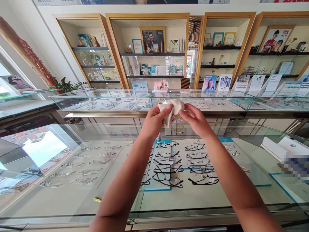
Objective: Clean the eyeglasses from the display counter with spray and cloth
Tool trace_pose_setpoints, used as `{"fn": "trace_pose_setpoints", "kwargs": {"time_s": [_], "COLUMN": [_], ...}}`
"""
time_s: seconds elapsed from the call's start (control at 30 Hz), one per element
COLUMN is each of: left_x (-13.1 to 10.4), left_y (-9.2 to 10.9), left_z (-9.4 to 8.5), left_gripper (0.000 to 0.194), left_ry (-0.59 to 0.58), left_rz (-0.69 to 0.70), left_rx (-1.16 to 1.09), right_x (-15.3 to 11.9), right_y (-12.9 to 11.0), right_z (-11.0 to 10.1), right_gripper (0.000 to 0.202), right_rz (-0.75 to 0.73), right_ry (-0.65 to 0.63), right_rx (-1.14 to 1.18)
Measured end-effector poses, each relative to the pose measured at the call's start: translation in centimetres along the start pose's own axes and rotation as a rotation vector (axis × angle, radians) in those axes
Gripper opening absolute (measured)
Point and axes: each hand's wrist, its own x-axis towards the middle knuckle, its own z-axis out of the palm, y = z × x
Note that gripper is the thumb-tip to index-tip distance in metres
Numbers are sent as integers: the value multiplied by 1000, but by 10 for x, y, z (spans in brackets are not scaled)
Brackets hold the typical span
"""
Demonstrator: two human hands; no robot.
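Over the glass counter's far edge, left hand and right hand pinch rumpled cream cloth. Thin, round-rimmed glasses show beneath.

The person's left hand pinches a pale cloth, while the right hand's fingers meet its other edge; thin-rimmed glasses show partly below the cloth. Beneath, rows of eyeglasses lie under the glass worktop, and wood-framed shelves stand beyond.

Wood-frame shelves along white wall, glass ctrs in frt, window far L
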Motion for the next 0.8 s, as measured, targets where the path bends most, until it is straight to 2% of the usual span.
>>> {"fn": "trace_pose_setpoints", "kwargs": {"time_s": [0.1, 0.23, 0.43, 0.53, 0.67, 0.8], "left_x": [-1, -2, -5, -3, 1, 1], "left_y": [-1, -2, -4, -7, -10, -7], "left_z": [2, 4, 12, 13, 8, 5], "left_gripper": [44, 46, 45, 46, 44, 41], "left_ry": [-58, -72, -81, -27, -18, -30], "left_rz": [0, -4, 23, 35, -11, -13], "left_rx": [22, 34, 69, 45, 23, -4], "right_x": [-2, -3, -6, -6, -6, -7], "right_y": [-2, 1, 1, -7, -16, -17], "right_z": [7, 14, 13, 11, 9, 2], "right_gripper": [49, 64, 71, 66, 62, 53], "right_rz": [-58, -157, -120, -161, -249, -207], "right_ry": [49, 161, 247, 204, 61, -75], "right_rx": [-71, -217, -220, -304, -359, -276]}}
